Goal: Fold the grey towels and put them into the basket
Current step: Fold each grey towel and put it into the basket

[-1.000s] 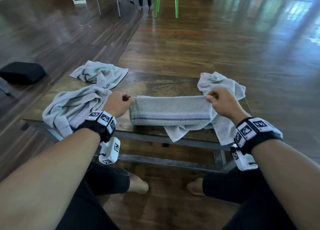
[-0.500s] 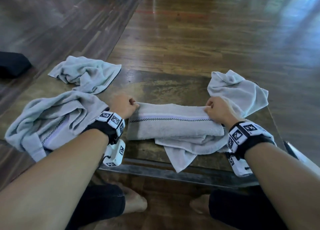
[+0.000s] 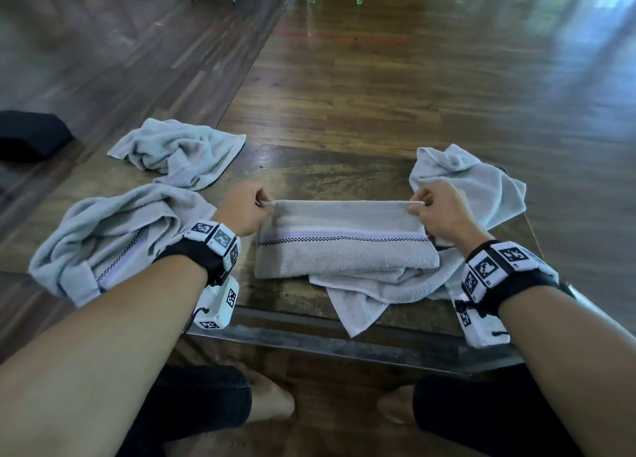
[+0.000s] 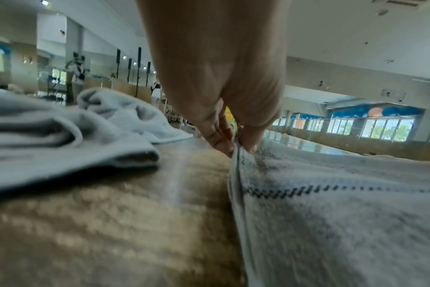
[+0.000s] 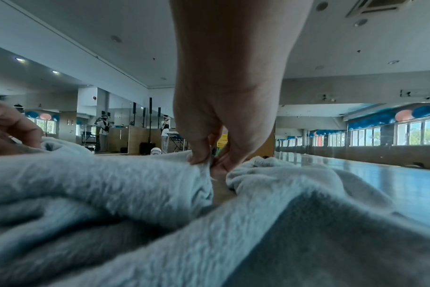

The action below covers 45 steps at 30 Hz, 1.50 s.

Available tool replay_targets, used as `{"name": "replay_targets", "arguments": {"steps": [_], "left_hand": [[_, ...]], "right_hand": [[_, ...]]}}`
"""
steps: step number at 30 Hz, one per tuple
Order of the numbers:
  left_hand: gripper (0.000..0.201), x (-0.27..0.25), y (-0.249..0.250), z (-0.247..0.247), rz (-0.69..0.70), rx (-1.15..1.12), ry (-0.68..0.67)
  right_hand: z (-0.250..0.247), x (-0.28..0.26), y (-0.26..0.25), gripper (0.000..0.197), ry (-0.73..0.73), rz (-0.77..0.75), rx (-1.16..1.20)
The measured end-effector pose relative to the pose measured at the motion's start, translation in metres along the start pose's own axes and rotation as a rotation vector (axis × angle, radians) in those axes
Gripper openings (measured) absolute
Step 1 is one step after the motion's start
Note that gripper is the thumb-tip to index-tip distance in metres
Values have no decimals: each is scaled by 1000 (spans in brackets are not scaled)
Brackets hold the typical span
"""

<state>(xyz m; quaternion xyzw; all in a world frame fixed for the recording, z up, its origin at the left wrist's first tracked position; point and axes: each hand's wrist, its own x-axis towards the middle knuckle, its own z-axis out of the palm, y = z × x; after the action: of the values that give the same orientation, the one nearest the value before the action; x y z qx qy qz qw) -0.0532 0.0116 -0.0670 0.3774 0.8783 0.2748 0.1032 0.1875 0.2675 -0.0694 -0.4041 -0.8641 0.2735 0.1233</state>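
A grey towel (image 3: 344,240) with a dark dotted stripe lies folded in a band across the middle of the low table (image 3: 337,178). My left hand (image 3: 263,204) pinches its far left corner, and the left wrist view shows the fingertips (image 4: 224,143) closed on the towel (image 4: 331,203) hem. My right hand (image 3: 418,206) pinches the far right corner; the same pinch (image 5: 210,165) appears in the right wrist view. A loose lower layer of towel (image 3: 361,301) spills out toward the table's near edge. No basket is in view.
Three more crumpled grey towels lie on the table: one at the left edge (image 3: 110,236), one at the far left (image 3: 179,153), one at the right (image 3: 475,181). A black cushion (image 3: 31,136) sits on the wooden floor to the left. My knees and bare feet are under the near edge.
Both hands lowered the folded towel onto the table, then drew its far edge taut and slightly farther away. The head camera tilted down and closer.
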Motion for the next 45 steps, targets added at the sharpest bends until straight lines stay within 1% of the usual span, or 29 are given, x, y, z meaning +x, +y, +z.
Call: {"name": "replay_targets", "arguments": {"steps": [2,4,7,10,14,18,22,28,36,41,43,44,45], "left_hand": [[20,-6,10,-14,25,37,-25],[18,-11,19,-28,46,56,-50],[13,-20,27,-51,88,23,-36],[7,-30,32,-74,135,-26,-6],[8,-39,43,-99,190,-29,81],[14,-46,57,-113,237,1,178],[14,-54,63,-118,227,14,178],[10,-63,65,-122,230,-24,173],[8,-60,66,-123,168,-76,174],[8,-56,62,-123,179,-57,197],[12,-54,63,-123,183,-55,207],[18,-53,65,-122,185,-56,205],[28,-52,68,-122,173,-56,193]], "right_hand": [[-12,-5,-7,19,17,-28,36],[-26,-13,-16,20,28,-64,49],[-51,-29,-28,17,58,-124,36],[-77,-48,-36,8,124,-155,29],[-104,-63,-43,15,199,-204,21],[-118,-71,-53,4,302,-275,-1],[-124,-78,-60,8,315,-311,-26],[-125,-79,-58,6,292,-288,-24],[-120,-74,-59,9,260,-289,-89],[-119,-71,-60,9,279,-284,-74],[-120,-67,-60,9,280,-264,-69],[-120,-65,-60,9,273,-248,-64],[-120,-62,-60,10,265,-233,-62]]}}
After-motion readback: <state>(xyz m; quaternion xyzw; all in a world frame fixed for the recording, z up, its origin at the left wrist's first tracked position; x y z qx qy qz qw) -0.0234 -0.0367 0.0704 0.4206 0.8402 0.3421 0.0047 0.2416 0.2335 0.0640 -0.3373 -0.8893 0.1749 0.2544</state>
